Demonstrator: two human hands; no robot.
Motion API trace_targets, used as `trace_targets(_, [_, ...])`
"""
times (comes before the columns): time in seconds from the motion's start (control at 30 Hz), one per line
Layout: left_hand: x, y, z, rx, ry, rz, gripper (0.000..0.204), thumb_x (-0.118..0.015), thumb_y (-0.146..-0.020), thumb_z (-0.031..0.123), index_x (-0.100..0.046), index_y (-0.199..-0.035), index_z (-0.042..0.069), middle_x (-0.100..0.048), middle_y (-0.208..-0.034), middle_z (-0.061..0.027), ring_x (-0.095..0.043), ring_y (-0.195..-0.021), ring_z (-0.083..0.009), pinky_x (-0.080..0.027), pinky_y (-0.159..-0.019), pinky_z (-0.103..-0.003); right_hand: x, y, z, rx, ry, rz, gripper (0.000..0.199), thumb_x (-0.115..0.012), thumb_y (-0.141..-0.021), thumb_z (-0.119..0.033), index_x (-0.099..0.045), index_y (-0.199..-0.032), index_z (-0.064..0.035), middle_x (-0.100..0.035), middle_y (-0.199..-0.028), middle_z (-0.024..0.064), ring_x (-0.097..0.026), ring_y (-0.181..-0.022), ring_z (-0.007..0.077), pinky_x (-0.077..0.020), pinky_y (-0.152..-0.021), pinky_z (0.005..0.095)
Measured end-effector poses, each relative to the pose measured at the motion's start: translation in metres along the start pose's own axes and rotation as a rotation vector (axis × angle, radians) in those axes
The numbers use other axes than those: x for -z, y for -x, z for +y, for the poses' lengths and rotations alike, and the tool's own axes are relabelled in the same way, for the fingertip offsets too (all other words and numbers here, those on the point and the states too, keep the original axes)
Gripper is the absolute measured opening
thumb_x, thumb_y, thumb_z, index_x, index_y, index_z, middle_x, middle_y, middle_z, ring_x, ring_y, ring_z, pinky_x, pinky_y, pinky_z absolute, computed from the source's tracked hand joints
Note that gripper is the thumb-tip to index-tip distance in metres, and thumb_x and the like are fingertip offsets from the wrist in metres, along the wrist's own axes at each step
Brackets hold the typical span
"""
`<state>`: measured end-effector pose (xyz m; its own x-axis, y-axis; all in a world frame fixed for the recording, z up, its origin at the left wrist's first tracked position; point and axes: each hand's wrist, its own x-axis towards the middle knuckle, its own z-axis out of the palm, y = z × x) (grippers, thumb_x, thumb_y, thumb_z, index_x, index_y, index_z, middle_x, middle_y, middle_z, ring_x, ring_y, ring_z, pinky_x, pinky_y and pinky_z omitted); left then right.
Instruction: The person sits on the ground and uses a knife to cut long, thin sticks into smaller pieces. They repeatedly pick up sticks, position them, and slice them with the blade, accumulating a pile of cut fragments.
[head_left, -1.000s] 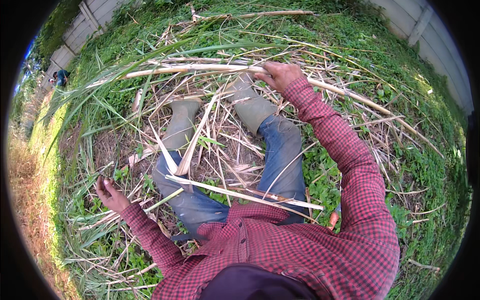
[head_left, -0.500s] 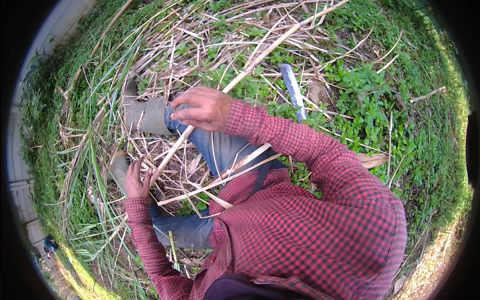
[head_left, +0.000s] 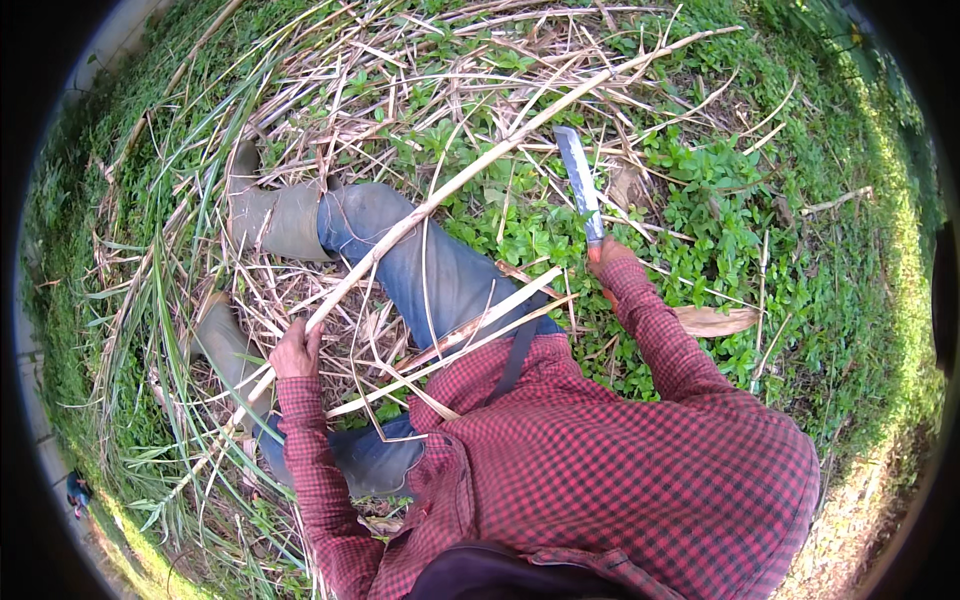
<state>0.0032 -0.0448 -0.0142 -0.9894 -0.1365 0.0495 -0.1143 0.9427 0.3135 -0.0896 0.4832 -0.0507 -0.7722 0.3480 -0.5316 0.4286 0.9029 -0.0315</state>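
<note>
My left hand (head_left: 296,350) is closed around a long pale stalk (head_left: 470,170), which slants across my legs from the lower left to the upper right. Its far end reaches over the dry litter. On the right, my right hand (head_left: 610,258) is wrapped round the orange handle of a machete, whose flat, squared-off blade (head_left: 577,175) points away from me over green weeds. Split dry strips (head_left: 480,330) lie across my lap, apart from both hands. Part of the handle is hidden by the right hand.
My legs in blue jeans and grey-green rubber boots (head_left: 290,222) stretch to the left. Dry stalks and leaves (head_left: 360,90) litter the ground ahead, with long green blades (head_left: 190,300) at the left. Weeds (head_left: 720,180) grow at right. A paved strip runs along the far-left edge.
My right hand has left the stalk, moved right and taken hold of the machete handle. My left hand now grips the stalk, which has shifted across my legs.
</note>
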Motion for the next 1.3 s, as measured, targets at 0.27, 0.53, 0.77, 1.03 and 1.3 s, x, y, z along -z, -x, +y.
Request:
trace_targets(0.27, [-0.029,-0.057,0.042,-0.131,-0.084,0.276,0.033,-0.06,-0.084,0.037,-0.051,-0.074,0.007,-0.054,-0.062,-0.0113,-0.055,-0.057,-0.0313,-0.043,-0.053,-0.042,-0.048,0.02,0.039,-0.04,-0.914,0.418,0.053,-0.062,-0.077,-0.045,-0.058,-0.103,0.0006,-0.062,-0.088,0.0217,-0.06,-0.082,0.0334,-0.0462,-0.076,0.0395])
trace_targets(0.53, [-0.052,-0.034,0.025,-0.176,-0.235,0.408,0.028,-0.06,-0.082,0.037,-0.053,-0.079,0.01,-0.054,-0.073,-0.0055,-0.055,-0.067,-0.0227,-0.042,-0.058,-0.036,0.081,0.086,-0.054,0.557,0.076,0.32,0.054,-0.056,-0.083,-0.051,-0.045,-0.106,-0.0038,-0.063,-0.078,0.0213,-0.062,-0.076,0.0399,-0.0497,-0.066,0.0478])
trace_targets(0.77, [-0.037,0.028,-0.06,-0.236,-0.264,0.398,0.03,-0.061,-0.081,0.037,-0.055,-0.084,0.009,-0.052,-0.071,-0.0075,-0.054,-0.066,-0.0251,-0.041,-0.058,-0.036,0.144,-0.031,-0.012,0.204,0.007,0.497,0.057,-0.052,-0.083,-0.054,-0.054,-0.11,-0.0038,-0.064,-0.09,0.0246,-0.063,-0.083,0.04,-0.0498,-0.075,0.048])
trace_targets(1.03, [-0.024,0.035,-0.062,-0.22,-0.184,0.324,0.032,-0.061,-0.082,0.038,-0.052,-0.079,0.007,-0.05,-0.068,-0.009,-0.052,-0.061,-0.0278,-0.041,-0.056,-0.039,0.101,0.008,-0.046,0.598,0.261,0.358,0.048,-0.056,-0.079,-0.053,-0.051,-0.098,-0.0095,-0.064,-0.08,0.0208,-0.062,-0.072,0.0419,-0.0494,-0.068,0.0506])
trace_targets(1.3, [0.024,0.095,-0.103,-0.03,-0.258,0.141,0.024,-0.055,-0.086,0.026,-0.056,-0.096,0.005,-0.055,-0.077,-0.0128,-0.054,-0.071,-0.0313,-0.044,-0.069,-0.04,0.1,-0.06,-0.012,0.021,-0.101,0.388,0.057,-0.052,-0.08,-0.056,-0.052,-0.109,-0.0072,-0.064,-0.099,0.0214,-0.062,-0.091,0.0387,-0.0478,-0.081,0.0477])
